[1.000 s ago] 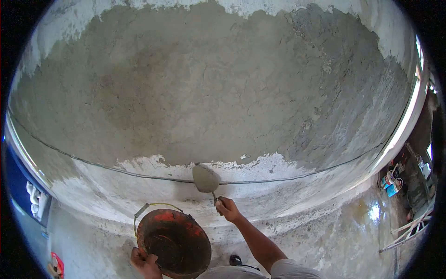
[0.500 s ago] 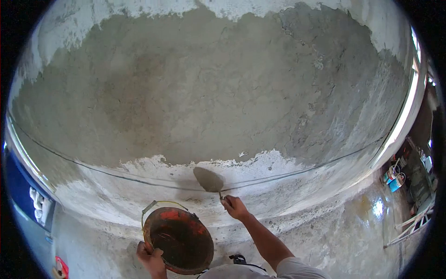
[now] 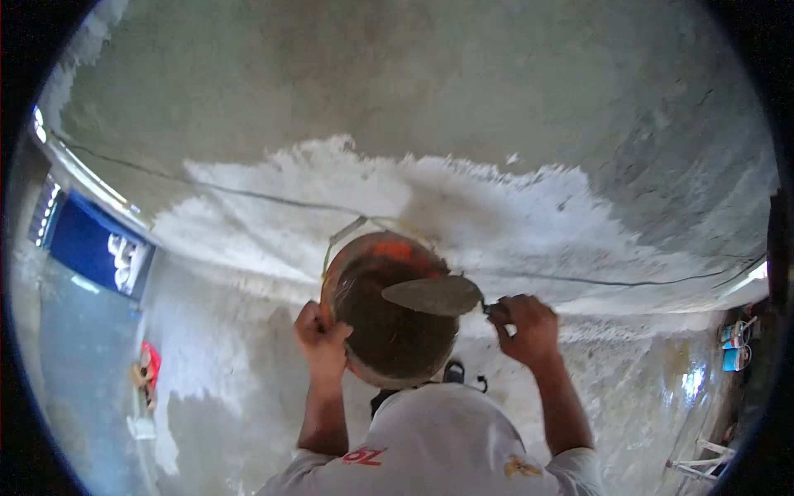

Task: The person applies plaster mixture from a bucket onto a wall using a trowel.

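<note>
My left hand (image 3: 324, 335) grips the left rim of a round orange bucket (image 3: 364, 364), its inside dark and coated with mortar. A thin wire handle with a grip stands up at the bucket's far side. In my right hand (image 3: 529, 326) is the handle of a trowel (image 3: 438, 295), fingers closed around it. The trowel's grey, mortar-smeared blade lies over the bucket's mouth, pointing left. Ahead, the wall (image 3: 463, 83) carries a broad coat of grey plaster, with a ragged edge above a bare whitish strip (image 3: 496, 207).
A dark cable (image 3: 273, 198) runs across the lower wall. To the left are a blue doorway (image 3: 87, 244) and a red item (image 3: 150, 364) on the concrete floor (image 3: 223, 397). Blue-and-white containers (image 3: 733, 347) and a white frame (image 3: 703, 463) stand at the right.
The trowel has come away from the wall and back over the bucket's mouth. The bucket sits higher in view, and the camera has tilted further down.
</note>
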`<control>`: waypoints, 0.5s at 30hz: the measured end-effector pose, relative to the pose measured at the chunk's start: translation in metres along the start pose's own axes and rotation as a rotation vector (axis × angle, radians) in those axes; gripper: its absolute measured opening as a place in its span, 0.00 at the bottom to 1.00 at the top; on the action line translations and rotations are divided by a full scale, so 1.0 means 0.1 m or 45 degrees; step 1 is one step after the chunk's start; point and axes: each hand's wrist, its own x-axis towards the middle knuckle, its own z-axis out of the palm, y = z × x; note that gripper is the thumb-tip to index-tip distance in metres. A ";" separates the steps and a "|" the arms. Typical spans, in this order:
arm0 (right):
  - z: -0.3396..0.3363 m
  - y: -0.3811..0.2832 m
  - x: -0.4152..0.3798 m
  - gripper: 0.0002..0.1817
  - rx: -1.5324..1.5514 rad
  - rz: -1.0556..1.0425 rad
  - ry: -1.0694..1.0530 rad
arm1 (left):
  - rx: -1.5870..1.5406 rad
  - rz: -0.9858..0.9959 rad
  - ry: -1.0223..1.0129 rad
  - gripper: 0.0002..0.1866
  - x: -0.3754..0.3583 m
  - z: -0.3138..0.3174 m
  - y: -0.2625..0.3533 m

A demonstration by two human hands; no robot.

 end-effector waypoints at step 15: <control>0.08 -0.14 0.67 0.09 -0.429 -0.749 -0.401 | -0.187 0.129 -0.038 0.15 -0.18 -0.02 0.12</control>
